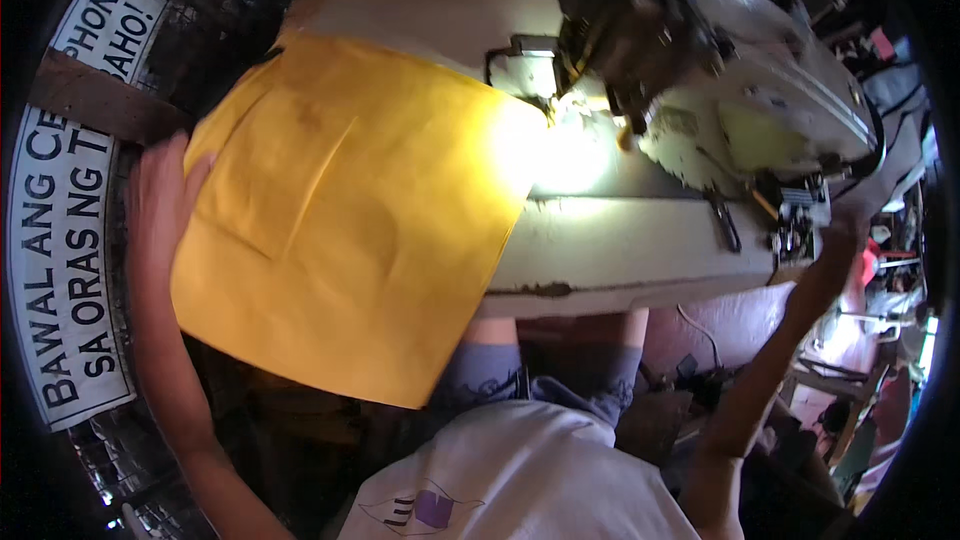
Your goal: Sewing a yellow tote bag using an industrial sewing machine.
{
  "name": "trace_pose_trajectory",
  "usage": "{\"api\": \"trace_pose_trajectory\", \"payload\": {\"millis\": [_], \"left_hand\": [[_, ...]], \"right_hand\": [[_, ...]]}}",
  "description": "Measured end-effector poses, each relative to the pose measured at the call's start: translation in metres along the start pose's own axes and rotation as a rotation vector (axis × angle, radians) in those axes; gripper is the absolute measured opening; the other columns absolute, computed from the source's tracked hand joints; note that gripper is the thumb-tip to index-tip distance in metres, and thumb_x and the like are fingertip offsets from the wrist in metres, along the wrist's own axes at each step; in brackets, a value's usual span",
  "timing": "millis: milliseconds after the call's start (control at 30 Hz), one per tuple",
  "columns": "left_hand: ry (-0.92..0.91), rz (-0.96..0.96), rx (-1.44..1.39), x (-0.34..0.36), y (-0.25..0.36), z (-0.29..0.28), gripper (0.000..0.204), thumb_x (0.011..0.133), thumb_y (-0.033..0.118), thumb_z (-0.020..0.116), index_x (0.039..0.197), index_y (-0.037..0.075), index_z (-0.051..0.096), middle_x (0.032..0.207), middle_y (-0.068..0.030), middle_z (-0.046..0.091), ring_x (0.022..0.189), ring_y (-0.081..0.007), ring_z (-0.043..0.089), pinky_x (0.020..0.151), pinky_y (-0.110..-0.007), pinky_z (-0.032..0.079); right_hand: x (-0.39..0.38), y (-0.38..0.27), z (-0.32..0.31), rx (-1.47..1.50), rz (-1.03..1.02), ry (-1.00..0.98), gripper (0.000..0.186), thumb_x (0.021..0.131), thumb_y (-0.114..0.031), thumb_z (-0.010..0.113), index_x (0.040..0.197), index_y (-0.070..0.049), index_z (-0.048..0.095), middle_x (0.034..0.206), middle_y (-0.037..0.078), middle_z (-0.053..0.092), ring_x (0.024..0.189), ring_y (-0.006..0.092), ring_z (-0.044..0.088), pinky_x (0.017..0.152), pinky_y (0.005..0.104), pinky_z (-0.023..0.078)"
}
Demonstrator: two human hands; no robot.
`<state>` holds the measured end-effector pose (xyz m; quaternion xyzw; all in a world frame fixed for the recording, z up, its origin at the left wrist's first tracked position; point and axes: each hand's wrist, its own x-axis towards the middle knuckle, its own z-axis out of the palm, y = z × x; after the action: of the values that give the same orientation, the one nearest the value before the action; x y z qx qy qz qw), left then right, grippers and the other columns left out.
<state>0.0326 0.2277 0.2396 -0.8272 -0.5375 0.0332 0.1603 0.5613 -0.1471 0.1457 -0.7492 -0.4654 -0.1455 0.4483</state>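
A large yellow sheet (330,230), leather-like or cloth-like, lies over the left side of a sewing machine table and hangs past its front edge. Its right corner reaches the bright light by the sewing machine's (640,30) needle area. My left hand (160,190) is at the sheet's left edge, thumb along the border, and seems to pinch it; it is slightly blurred. Far to the right, my right hand (848,225) is beside a small metal mechanism (797,225) at the table's right end. Blur and shadow hide its fingers, so I cannot tell what they touch.
A dark slim tool (724,220) lies on the pale worn tabletop (630,250), right of the lamp's glare. A wooden bar (105,100) crosses a white lettered sign (65,270) at the left. My legs are under the table's front edge; clutter fills the right side.
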Motion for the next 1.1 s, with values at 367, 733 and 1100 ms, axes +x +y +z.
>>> {"api": "trace_pose_trajectory", "payload": {"millis": [367, 733, 1100], "left_hand": [[0.310, -0.041, -0.118, -0.127, 0.078, 0.052, 0.070, 0.088, 0.025, 0.070, 0.148, 0.007, 0.039, 0.144, -0.0206, 0.041, 0.129, -0.0392, 0.046, 0.103, -0.048, 0.043], [0.168, 0.804, -0.228, -0.231, 0.199, 0.061, 0.064, 0.085, 0.022, 0.068, 0.143, 0.012, 0.046, 0.156, -0.0177, 0.031, 0.144, -0.0405, 0.029, 0.115, -0.063, 0.024], [0.054, 0.891, -0.612, -0.225, 0.216, 0.051, 0.057, 0.086, 0.028, 0.071, 0.134, 0.002, 0.054, 0.153, -0.0192, 0.035, 0.144, -0.0390, 0.030, 0.116, -0.058, 0.029]], "right_hand": [[-0.186, -0.119, 0.137, 0.939, 0.719, -1.025, 0.057, 0.095, -0.015, 0.066, 0.145, -0.004, 0.042, 0.131, 0.011, 0.056, 0.123, 0.0198, 0.053, 0.100, 0.0327, 0.046], [-0.213, -0.141, 0.143, 1.492, 1.085, -1.071, 0.046, 0.105, -0.026, 0.049, 0.142, 0.000, 0.045, 0.133, 0.012, 0.057, 0.121, 0.0231, 0.055, 0.105, 0.0359, 0.042], [-0.219, -0.142, 0.136, 1.755, 0.928, -1.218, 0.075, 0.104, -0.057, 0.021, 0.153, -0.001, 0.025, 0.151, 0.015, 0.039, 0.137, 0.0281, 0.039, 0.115, 0.0400, 0.030]]}}
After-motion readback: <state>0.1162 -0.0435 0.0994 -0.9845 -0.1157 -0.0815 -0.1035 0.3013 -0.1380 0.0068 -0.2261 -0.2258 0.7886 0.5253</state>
